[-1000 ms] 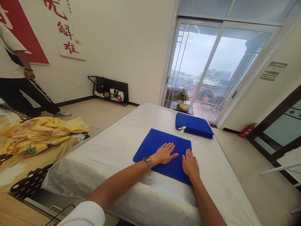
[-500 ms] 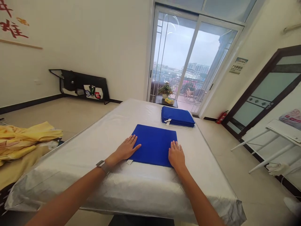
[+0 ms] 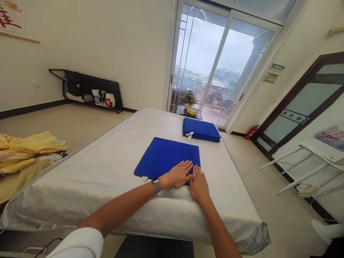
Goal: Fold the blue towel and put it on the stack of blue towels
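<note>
A flat blue cloth piece (image 3: pixel 163 154), roughly square with a small white tag (image 3: pixel 144 178) at its near left edge, lies on a table under a silvery white cover (image 3: pixel 107 161). My left hand (image 3: pixel 180 173), a watch on its wrist, rests flat on the cloth's near right part, fingers stretched out. Right beside it, my right hand (image 3: pixel 199 183) lies flat on the cloth's right edge. The two hands touch near the left thumb. Further back on the table sits a stack of folded blue cloths (image 3: pixel 201 128) with white tags.
Yellow fabric (image 3: pixel 32 147) is heaped at the left. A black frame (image 3: pixel 91 87) leans by the wall. Beyond the table stand a potted plant (image 3: pixel 189 97) and a sliding glass door. At the right are a fire extinguisher (image 3: pixel 251 132) and a white table (image 3: pixel 309 152) with a plastic-wrapped package.
My left hand has moved right across the blue cloth, from its left edge to beside my right hand. The right hand stays at the right edge. The view has shifted slightly.
</note>
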The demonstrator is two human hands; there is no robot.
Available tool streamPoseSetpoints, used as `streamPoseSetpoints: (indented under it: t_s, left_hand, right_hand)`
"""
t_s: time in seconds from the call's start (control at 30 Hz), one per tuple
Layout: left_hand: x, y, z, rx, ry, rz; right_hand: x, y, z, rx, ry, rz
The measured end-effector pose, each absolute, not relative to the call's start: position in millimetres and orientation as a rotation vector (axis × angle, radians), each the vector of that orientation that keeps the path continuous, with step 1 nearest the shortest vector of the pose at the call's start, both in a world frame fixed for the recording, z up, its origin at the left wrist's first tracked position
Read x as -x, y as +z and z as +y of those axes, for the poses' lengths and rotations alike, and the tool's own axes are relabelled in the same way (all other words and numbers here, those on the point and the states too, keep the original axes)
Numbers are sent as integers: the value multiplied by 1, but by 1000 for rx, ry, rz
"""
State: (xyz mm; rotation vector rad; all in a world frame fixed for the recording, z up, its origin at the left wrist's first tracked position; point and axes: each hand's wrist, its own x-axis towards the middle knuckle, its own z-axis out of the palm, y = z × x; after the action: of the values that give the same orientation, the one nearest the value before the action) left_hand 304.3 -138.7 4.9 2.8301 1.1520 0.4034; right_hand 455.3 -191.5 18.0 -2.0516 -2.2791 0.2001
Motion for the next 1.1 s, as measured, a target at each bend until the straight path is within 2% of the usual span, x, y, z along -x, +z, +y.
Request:
streamPoseSetpoints:
  t_s: [0.13,0.33,0.43,0.63,0.83,1.1]
  left_hand:
    - [-262,-3,-142,-2795,363,1250]
    - [-138,-10,-160,-2514,267,1727]
    - [-108,-15,-171,-2436,280,1835]
    - [-112,-22,-177,-2410,386,1901]
    - [-117,-14,-180,-2376,346,1908]
    - [-118,1,-165,-2413,218,1938]
  right_hand:
    - [-455,17,-191,2055,189,-2293]
    - [-454,16,-191,2071,263,-2255]
    - [-454,17,-192,2071,272,-2258]
    - [-455,29,-186,2112,258,-2338]
    - [-447,49,-136,2070,182,-2334]
    - [-445,16,-98,2096,229,-2174]
